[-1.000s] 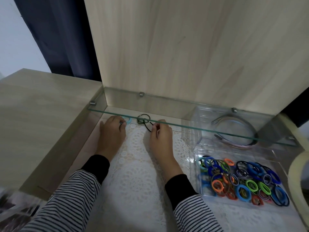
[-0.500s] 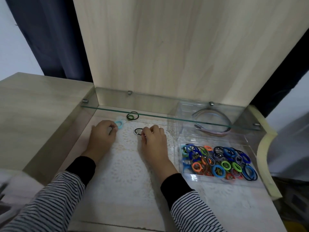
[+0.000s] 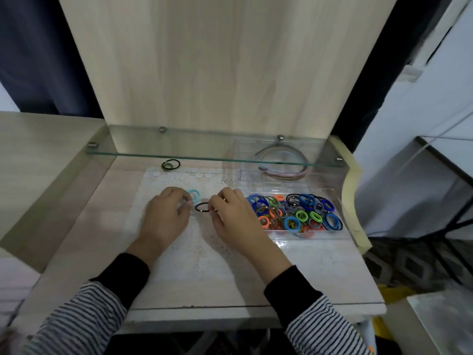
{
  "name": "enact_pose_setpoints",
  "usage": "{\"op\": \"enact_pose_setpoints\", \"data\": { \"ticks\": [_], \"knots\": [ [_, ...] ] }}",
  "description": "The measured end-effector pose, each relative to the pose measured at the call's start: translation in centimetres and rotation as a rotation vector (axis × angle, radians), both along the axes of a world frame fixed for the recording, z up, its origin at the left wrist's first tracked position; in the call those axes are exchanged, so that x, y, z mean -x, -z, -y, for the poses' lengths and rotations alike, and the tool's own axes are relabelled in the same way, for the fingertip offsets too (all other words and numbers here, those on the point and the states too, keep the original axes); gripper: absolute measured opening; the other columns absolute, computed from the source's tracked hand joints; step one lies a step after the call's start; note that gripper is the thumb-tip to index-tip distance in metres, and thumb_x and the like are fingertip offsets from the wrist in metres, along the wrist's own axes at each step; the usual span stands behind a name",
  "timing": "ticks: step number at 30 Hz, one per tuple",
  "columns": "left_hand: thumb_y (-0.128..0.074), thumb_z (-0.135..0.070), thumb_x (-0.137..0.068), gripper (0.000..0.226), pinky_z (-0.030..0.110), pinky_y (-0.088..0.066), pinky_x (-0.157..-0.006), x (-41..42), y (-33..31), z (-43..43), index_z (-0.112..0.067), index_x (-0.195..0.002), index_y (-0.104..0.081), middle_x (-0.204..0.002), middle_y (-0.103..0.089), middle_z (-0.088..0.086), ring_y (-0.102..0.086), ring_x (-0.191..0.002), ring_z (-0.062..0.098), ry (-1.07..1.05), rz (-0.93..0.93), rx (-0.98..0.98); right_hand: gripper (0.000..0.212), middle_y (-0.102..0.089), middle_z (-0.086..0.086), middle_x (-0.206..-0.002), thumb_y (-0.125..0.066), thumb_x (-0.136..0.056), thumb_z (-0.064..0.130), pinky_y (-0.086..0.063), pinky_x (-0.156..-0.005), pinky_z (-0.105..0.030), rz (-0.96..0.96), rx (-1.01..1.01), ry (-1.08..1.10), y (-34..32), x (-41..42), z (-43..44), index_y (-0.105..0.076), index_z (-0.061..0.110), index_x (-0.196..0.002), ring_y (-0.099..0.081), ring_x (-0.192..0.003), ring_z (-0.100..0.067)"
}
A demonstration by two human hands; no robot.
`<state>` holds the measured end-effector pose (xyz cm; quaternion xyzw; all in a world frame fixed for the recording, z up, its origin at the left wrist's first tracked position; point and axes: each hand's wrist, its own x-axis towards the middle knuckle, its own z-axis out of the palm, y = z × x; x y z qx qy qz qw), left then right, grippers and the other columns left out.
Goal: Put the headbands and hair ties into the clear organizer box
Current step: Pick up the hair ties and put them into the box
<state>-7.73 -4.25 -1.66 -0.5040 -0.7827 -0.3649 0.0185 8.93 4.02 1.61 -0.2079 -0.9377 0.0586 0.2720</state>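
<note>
My left hand pinches a light blue hair tie at its fingertips over the white lace mat. My right hand pinches a thin black hair tie just to the right of it. The clear organizer box stands to the right; its near compartment holds several coloured hair ties, its far compartment holds headbands. Two more ties, black and green, lie at the back under the glass shelf.
A glass shelf spans the desk just above the far part of the working area. A wooden back panel rises behind it. The desk's front edge runs near my sleeves, and a drop lies past the right side.
Both hands have drawn back from under the glass shelf toward me, each carrying its tie. The black and green ties stayed at the back.
</note>
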Motion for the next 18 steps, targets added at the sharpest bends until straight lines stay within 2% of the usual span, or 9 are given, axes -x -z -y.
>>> {"op": "enact_pose_setpoints", "data": {
  "ticks": [3,6,11,14,18],
  "knots": [
    [-0.061,-0.018,-0.087,0.005,0.033,-0.047,-0.08,-2.8,-1.0,-1.4,-0.014,-0.089,-0.063,-0.097,-0.062,0.001,-0.06,-0.09,0.021,0.07,-0.005,-0.045,0.008,-0.053,-0.007,-0.092,-0.053,-0.088,0.016,-0.042,-0.069,-0.039,-0.037,0.005,0.071,-1.5,-3.6,-1.7,-0.058,0.011,-0.091,-0.047,-0.085,-0.026],
    [-0.064,-0.014,-0.087,0.004,0.026,-0.043,-0.08,-5.6,-2.0,-2.8,-0.016,-0.09,-0.063,-0.098,-0.06,-0.002,-0.058,-0.091,0.016,0.163,-0.018,-0.083,0.004,-0.055,-0.006,-0.09,-0.059,-0.084,0.012,-0.043,-0.07,-0.036,-0.078,0.011,0.206,-2.4,-7.3,-4.4,-0.059,0.012,-0.088,-0.047,-0.086,-0.025],
    [-0.063,-0.017,-0.088,0.003,0.036,-0.047,-0.082,-9.7,-3.4,-5.4,-0.018,-0.091,-0.063,-0.099,-0.061,-0.001,-0.061,-0.089,0.022,0.324,-0.011,-0.051,0.009,-0.057,-0.007,-0.085,-0.066,-0.079,0.008,-0.043,-0.067,-0.035,-0.024,-0.027,0.398,-1.8,-12.0,-8.1,-0.063,0.013,-0.086,-0.048,-0.08,-0.026],
    [-0.059,-0.022,-0.087,0.006,0.04,-0.049,-0.082,-11.3,-3.4,-6.9,-0.018,-0.089,-0.063,-0.098,-0.062,-0.001,-0.061,-0.086,0.024,0.373,-0.019,-0.013,0.012,-0.055,-0.007,-0.083,-0.069,-0.077,0.012,-0.044,-0.065,-0.036,0.082,-0.059,0.405,-0.9,-13.5,-8.9,-0.065,0.016,-0.088,-0.05,-0.077,-0.028],
    [-0.062,-0.019,-0.088,0.004,0.034,-0.044,-0.082,-12.2,-3.0,-8.0,-0.017,-0.091,-0.064,-0.097,-0.062,-0.001,-0.058,-0.086,0.023,0.372,-0.078,0.036,0.014,-0.055,-0.004,-0.09,-0.066,-0.081,0.023,-0.045,-0.076,-0.04,0.201,-0.049,0.417,-0.4,-14.3,-9.3,-0.066,0.024,-0.095,-0.05,-0.087,-0.029]
  ]
}}
